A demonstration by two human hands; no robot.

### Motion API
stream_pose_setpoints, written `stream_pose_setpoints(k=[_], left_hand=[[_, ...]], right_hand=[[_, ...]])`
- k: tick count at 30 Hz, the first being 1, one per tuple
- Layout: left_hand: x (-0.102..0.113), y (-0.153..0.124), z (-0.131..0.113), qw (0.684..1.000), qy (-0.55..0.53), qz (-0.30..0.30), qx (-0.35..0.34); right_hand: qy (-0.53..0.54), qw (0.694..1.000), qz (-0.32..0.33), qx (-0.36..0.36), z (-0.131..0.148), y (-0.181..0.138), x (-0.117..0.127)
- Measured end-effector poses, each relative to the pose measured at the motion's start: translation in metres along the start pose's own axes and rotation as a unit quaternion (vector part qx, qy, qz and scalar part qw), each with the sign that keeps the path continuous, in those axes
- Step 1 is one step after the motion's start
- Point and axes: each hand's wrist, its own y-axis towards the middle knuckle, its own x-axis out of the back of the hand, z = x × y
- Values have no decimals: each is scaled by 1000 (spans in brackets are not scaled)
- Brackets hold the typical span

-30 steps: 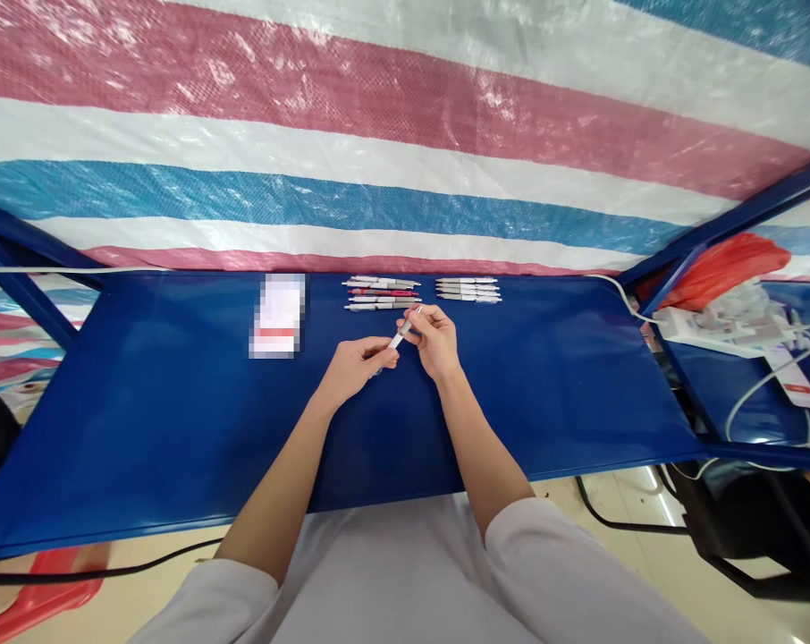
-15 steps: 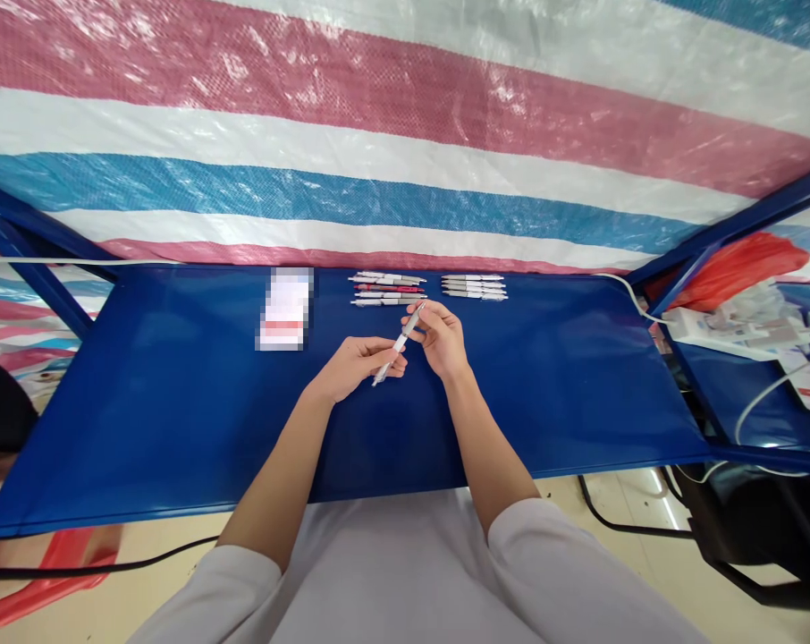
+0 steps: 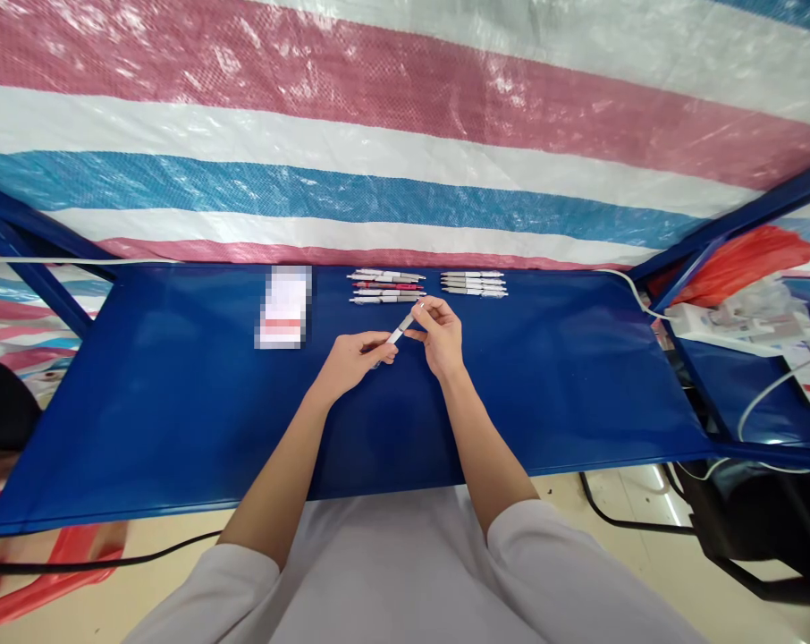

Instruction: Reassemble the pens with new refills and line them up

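Observation:
Both of my hands hold one white and grey pen (image 3: 400, 332) above the blue table (image 3: 177, 394). My left hand (image 3: 352, 360) pinches its lower end, and my right hand (image 3: 438, 333) pinches its upper end with thumb and fingertips. The pen slants up to the right between them. Behind my hands lie two rows of pens: a mixed group (image 3: 387, 287) with one pink pen, and a white group (image 3: 474, 283) to its right.
A blurred white and red card (image 3: 282, 307) lies at the back left of the table. A striped tarp (image 3: 405, 134) hangs behind. To the right stands another blue table with a power strip (image 3: 713, 324), cables and a red bag (image 3: 740, 259).
The pen's lower end has gone back inside my left fingers after sticking out below them half a second ago. Both hands stayed in place.

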Motion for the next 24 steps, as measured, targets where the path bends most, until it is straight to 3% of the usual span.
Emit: stream_pose_setpoints(k=[7, 11, 16, 20, 24], left_hand=[[3, -4, -11, 985, -137, 73, 74], [4, -4, -12, 985, -125, 101, 69], [2, -2, -7, 1000, 6, 29, 5], [-1, 0, 0, 992, 102, -44, -53], [-1, 1, -1, 998, 65, -6, -25]], right_hand=[[43, 994, 94, -28, 4, 0, 7], [76, 992, 89, -39, -1, 0, 8], [90, 995, 26, -25, -8, -3, 4], [79, 996, -40, -11, -9, -5, -2], [71, 997, -24, -5, -8, -6, -2]])
